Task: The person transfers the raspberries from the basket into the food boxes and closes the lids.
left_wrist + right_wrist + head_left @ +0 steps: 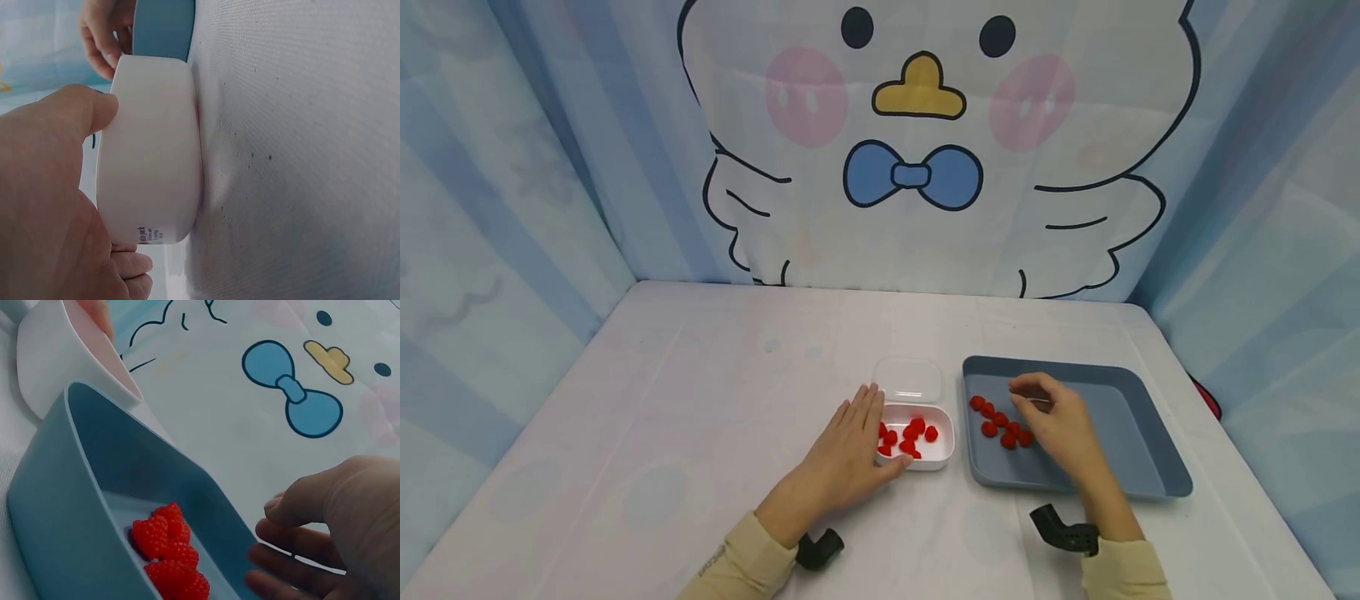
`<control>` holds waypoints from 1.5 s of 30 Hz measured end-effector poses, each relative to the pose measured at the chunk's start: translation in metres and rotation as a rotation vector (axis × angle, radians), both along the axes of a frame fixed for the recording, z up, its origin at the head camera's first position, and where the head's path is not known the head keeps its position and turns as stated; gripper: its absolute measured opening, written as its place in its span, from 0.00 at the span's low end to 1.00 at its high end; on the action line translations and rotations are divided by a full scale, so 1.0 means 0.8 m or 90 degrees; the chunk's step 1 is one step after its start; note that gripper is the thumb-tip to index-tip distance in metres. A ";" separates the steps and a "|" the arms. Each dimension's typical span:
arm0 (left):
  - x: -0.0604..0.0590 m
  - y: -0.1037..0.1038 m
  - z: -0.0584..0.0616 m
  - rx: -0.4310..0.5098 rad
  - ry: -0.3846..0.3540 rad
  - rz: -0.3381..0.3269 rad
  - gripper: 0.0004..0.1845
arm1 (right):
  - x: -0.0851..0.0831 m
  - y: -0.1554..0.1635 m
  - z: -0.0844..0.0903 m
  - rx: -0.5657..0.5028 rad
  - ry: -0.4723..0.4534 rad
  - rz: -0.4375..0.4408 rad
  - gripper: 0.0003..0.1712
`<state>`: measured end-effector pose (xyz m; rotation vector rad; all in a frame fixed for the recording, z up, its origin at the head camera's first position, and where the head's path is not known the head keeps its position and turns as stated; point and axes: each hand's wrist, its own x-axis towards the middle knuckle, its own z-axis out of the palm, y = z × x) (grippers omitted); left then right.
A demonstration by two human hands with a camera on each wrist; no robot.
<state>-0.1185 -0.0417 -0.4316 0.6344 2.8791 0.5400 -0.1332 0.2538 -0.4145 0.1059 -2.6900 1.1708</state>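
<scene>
My left hand [844,454] lies along the left side of a small white box [936,460], fingers straight. Its thumb rests at the near rim, as the left wrist view shows on the white wall [150,150]. Inside the box are several red raspberries [931,433]. My right hand [1063,421] is over the blue-grey tray [1120,442], fingers loosely bent and thumb apart from them, holding nothing. Several raspberries [1000,419] lie in a cluster on the tray's left part, just left of the right hand. The right wrist view shows their bumpy surface [169,540] up close.
A clear plastic lid [910,379] lies just behind the white box. The tray's raised rim [966,425] stands a short way right of the box. White cloth [662,417] covers the table, and a printed curtain [917,242] closes off the back.
</scene>
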 end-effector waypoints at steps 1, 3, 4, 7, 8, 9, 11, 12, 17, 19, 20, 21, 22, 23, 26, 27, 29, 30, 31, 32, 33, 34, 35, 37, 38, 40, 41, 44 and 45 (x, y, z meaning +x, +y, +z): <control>0.000 0.000 0.000 -0.001 0.001 -0.001 0.53 | 0.000 0.001 0.000 0.001 -0.002 -0.001 0.12; 0.000 0.000 0.000 -0.004 -0.002 0.001 0.53 | 0.000 0.002 -0.001 0.006 -0.001 0.000 0.12; 0.000 0.000 -0.001 -0.004 -0.002 0.001 0.53 | -0.001 0.003 -0.001 0.009 0.002 -0.001 0.12; 0.001 0.000 -0.001 -0.005 0.001 0.001 0.53 | -0.001 0.008 -0.003 0.009 0.004 0.000 0.11; 0.001 0.000 -0.001 -0.006 -0.001 0.002 0.53 | -0.001 0.010 -0.003 0.011 0.006 0.000 0.11; 0.001 -0.001 -0.001 -0.006 0.001 0.001 0.53 | -0.001 0.011 -0.003 0.010 0.007 0.000 0.11; 0.001 -0.001 -0.001 -0.006 0.002 0.001 0.53 | 0.000 0.016 -0.003 0.009 0.006 0.001 0.11; 0.001 -0.001 -0.002 -0.006 0.002 0.001 0.53 | 0.000 0.017 -0.003 0.012 0.006 0.001 0.11; 0.001 -0.001 -0.001 -0.003 0.000 0.002 0.53 | 0.000 0.027 -0.001 0.021 -0.014 0.008 0.12; 0.000 -0.001 -0.002 -0.003 0.000 0.003 0.53 | 0.000 0.030 -0.001 0.025 -0.022 0.017 0.12; 0.000 0.000 -0.002 -0.003 0.000 0.004 0.53 | 0.000 0.031 -0.002 0.027 -0.027 0.022 0.12; 0.000 0.000 -0.002 -0.004 0.001 0.004 0.53 | 0.000 0.032 -0.002 0.029 -0.029 0.028 0.13; 0.000 0.000 -0.002 -0.004 0.001 0.004 0.53 | 0.000 0.034 -0.003 0.030 -0.035 0.033 0.13; 0.000 0.000 -0.002 -0.004 0.001 0.004 0.53 | 0.000 0.035 -0.004 0.033 -0.039 0.037 0.13; 0.000 0.000 -0.003 -0.004 0.002 0.003 0.53 | 0.001 0.038 -0.007 0.034 -0.058 0.053 0.13; 0.000 0.000 -0.003 -0.004 0.002 0.003 0.53 | 0.002 0.040 -0.007 0.032 -0.066 0.058 0.14; 0.000 0.000 -0.003 -0.005 0.002 0.002 0.53 | 0.003 0.042 -0.009 0.025 -0.082 0.070 0.14; 0.000 0.000 -0.002 -0.005 0.002 0.002 0.53 | 0.004 0.043 -0.009 0.019 -0.090 0.076 0.14; 0.000 -0.001 -0.002 -0.005 0.001 0.002 0.53 | 0.004 0.044 -0.009 0.012 -0.096 0.083 0.15; 0.000 -0.001 -0.002 -0.006 0.001 0.001 0.53 | 0.004 0.044 -0.009 0.005 -0.103 0.091 0.15; 0.000 -0.001 -0.002 -0.006 0.002 0.001 0.53 | 0.005 0.045 -0.009 -0.002 -0.107 0.102 0.16; -0.001 -0.001 -0.002 -0.007 0.002 0.001 0.53 | 0.005 0.046 -0.009 -0.010 -0.112 0.111 0.16; -0.001 -0.001 -0.002 -0.007 0.003 0.001 0.53 | 0.005 0.047 -0.009 -0.018 -0.117 0.119 0.17; 0.000 -0.001 -0.002 -0.007 0.003 0.000 0.53 | 0.005 0.048 -0.009 -0.026 -0.124 0.134 0.17; 0.000 0.000 -0.001 -0.007 0.004 0.000 0.53 | 0.005 0.048 -0.008 -0.029 -0.127 0.140 0.18; 0.000 0.000 -0.001 -0.008 0.005 0.001 0.53 | 0.005 0.048 -0.008 -0.024 -0.134 0.145 0.18; 0.000 0.000 -0.001 -0.008 0.005 0.001 0.53 | 0.005 0.048 -0.009 -0.020 -0.135 0.146 0.18; 0.000 0.000 -0.001 -0.007 0.006 0.002 0.53 | 0.004 0.048 -0.010 -0.003 -0.138 0.147 0.17; 0.001 0.000 -0.001 -0.006 0.006 0.002 0.53 | 0.003 0.048 -0.011 0.003 -0.138 0.146 0.16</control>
